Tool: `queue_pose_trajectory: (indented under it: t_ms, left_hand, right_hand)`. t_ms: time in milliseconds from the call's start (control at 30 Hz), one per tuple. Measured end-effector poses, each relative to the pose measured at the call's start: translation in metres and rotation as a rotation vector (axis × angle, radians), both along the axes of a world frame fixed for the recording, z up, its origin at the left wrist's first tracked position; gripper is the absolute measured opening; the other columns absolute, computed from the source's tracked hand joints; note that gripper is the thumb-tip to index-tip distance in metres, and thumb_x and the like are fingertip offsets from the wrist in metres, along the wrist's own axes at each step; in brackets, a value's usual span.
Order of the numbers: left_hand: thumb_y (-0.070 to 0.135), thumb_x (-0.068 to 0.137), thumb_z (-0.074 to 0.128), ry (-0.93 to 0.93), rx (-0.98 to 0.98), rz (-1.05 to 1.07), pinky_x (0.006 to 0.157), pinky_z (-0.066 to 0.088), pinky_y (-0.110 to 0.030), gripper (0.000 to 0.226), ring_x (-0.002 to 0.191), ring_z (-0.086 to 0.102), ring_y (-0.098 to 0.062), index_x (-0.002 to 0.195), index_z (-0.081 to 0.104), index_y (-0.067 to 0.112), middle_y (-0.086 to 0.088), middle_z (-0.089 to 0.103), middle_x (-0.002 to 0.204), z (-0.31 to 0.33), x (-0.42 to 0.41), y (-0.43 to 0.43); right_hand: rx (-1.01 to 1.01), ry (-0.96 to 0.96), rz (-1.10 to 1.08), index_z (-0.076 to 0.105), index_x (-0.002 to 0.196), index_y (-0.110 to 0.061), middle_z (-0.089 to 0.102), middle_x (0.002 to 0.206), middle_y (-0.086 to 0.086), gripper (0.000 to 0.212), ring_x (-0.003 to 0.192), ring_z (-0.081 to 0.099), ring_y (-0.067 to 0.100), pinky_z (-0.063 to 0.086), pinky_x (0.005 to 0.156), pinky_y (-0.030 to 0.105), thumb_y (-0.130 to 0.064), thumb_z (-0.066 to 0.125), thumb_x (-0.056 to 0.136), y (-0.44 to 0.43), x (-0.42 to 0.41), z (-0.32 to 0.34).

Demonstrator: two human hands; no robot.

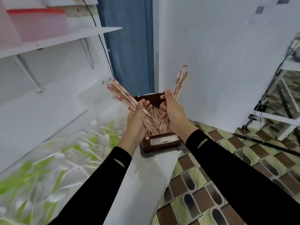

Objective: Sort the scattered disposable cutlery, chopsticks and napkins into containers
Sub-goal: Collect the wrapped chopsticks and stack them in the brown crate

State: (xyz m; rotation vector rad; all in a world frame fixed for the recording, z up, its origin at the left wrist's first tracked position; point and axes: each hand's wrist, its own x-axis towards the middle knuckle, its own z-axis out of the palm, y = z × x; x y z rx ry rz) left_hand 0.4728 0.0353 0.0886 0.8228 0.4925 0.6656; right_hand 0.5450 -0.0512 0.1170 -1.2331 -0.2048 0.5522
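left hand was curled round the left chopstick bundle, fanned toward 10 o'clock. right hand gripped the right chopstick bundle, pointing to 1 o'clock. both sat over the brown box at the bench end. risk: the splayed sticks could slip past the box rim onto the floor. the hands hid most of the box's inside, and the cutlery pile at 8 o'clock was blurred.

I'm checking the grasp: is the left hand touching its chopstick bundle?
Touching. The head view shows the left hand curled round the chopstick bundle, which runs through its grip above the box.
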Motion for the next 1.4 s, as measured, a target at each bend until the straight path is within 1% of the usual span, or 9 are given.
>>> queue_pose_trajectory:
  t_ms: [233, 433, 533, 667, 800, 933, 1100, 1200, 1400]
  left_hand:
    - [0.02, 0.102, 0.05, 0.223, 0.287, -0.093, 0.099, 0.05, -0.041, 0.033, 0.11, 0.067, -0.02, 0.134, 0.041, 0.024, -0.007, 0.071, 0.115, -0.031, 0.049, 0.021]
    - [0.043, 0.085, 0.066, 0.473, 0.505, -0.222, 0.103, 0.048, -0.043, 0.038, 0.111, 0.065, -0.017, 0.119, 0.06, 0.027, -0.002, 0.069, 0.116, -0.063, 0.074, 0.029]
    - [0.023, 0.093, 0.064, 0.622, 0.556, -0.279, 0.1, 0.05, -0.041, 0.022, 0.106, 0.065, -0.019, 0.115, 0.061, 0.024, -0.002, 0.069, 0.111, -0.073, 0.077, 0.033]
    - [0.017, 0.089, 0.067, 0.762, 0.694, -0.282, 0.092, 0.048, -0.027, 0.045, 0.108, 0.061, -0.019, 0.131, 0.051, 0.015, 0.001, 0.064, 0.115, -0.076, 0.077, 0.037]
    - [0.009, 0.088, 0.066, 0.744, 0.848, -0.205, 0.09, 0.035, -0.013, 0.065, 0.109, 0.05, -0.008, 0.145, 0.034, 0.013, 0.007, 0.05, 0.118, -0.075, 0.075, 0.035]
    - [0.003, 0.083, 0.061, 0.732, 0.922, -0.106, 0.115, 0.033, -0.033, 0.072, 0.127, 0.045, -0.019, 0.148, 0.032, 0.015, -0.006, 0.045, 0.137, -0.076, 0.076, 0.037]
    - [-0.011, 0.086, 0.05, 0.88, 0.863, -0.266, 0.115, 0.014, -0.022, 0.079, 0.149, 0.01, -0.023, 0.153, 0.023, 0.019, -0.01, 0.0, 0.16, -0.072, 0.072, 0.036]
    - [0.0, 0.092, 0.049, 0.951, 0.876, -0.318, 0.121, 0.018, -0.035, 0.067, 0.151, 0.003, -0.025, 0.152, 0.026, 0.02, -0.006, -0.008, 0.162, -0.074, 0.074, 0.036]
    - [0.016, 0.095, 0.057, 1.051, 1.023, -0.373, 0.116, 0.014, -0.025, 0.066, 0.151, -0.003, -0.025, 0.153, 0.024, 0.02, -0.005, -0.017, 0.162, -0.083, 0.075, 0.036]
  right_hand:
    - [-0.155, -0.092, -0.042, 0.053, 0.118, -0.019, 0.042, 0.055, -0.008, 0.038, 0.046, 0.039, 0.008, 0.033, 0.048, 0.027, -0.051, 0.042, 0.1, 0.02, 0.07, -0.038]
    - [-0.634, -0.356, 0.119, 0.059, 0.085, -0.014, 0.061, 0.081, 0.009, 0.032, 0.075, 0.055, 0.023, 0.041, 0.071, 0.031, -0.034, 0.041, 0.103, 0.03, 0.086, -0.087]
    - [-0.822, -0.384, 0.283, 0.062, 0.116, -0.004, 0.064, 0.11, 0.017, 0.033, 0.094, 0.058, 0.028, 0.037, 0.073, 0.024, -0.027, 0.043, 0.102, 0.034, 0.09, -0.093]
    - [-0.873, -0.396, 0.272, 0.042, 0.136, -0.003, 0.059, 0.126, 0.018, 0.045, 0.114, 0.058, 0.033, 0.038, 0.075, 0.023, -0.024, 0.052, 0.098, 0.034, 0.089, -0.098]
    - [-0.822, -0.49, 0.229, 0.036, 0.137, -0.005, 0.058, 0.124, 0.021, 0.048, 0.109, 0.059, 0.035, 0.049, 0.082, 0.033, -0.009, 0.054, 0.093, 0.031, 0.085, -0.098]
    - [-0.894, -0.718, 0.202, 0.044, 0.127, -0.004, 0.052, 0.121, 0.022, 0.037, 0.105, 0.054, 0.036, 0.048, 0.087, 0.042, -0.006, 0.052, 0.091, 0.032, 0.082, -0.102]
    - [-1.098, -0.934, 0.308, 0.057, 0.121, -0.005, 0.044, 0.129, 0.016, 0.032, 0.121, 0.041, 0.033, 0.045, 0.093, 0.041, -0.023, 0.055, 0.094, 0.034, 0.08, -0.106]
    - [-1.143, -0.921, 0.353, 0.056, 0.122, -0.004, 0.041, 0.132, 0.017, 0.031, 0.114, 0.048, 0.036, 0.047, 0.085, 0.038, -0.017, 0.056, 0.094, 0.035, 0.08, -0.105]
    - [-1.19, -0.918, 0.313, 0.052, 0.121, 0.0, 0.039, 0.132, 0.018, 0.027, 0.104, 0.057, 0.039, 0.044, 0.077, 0.037, -0.009, 0.052, 0.095, 0.034, 0.081, -0.107]
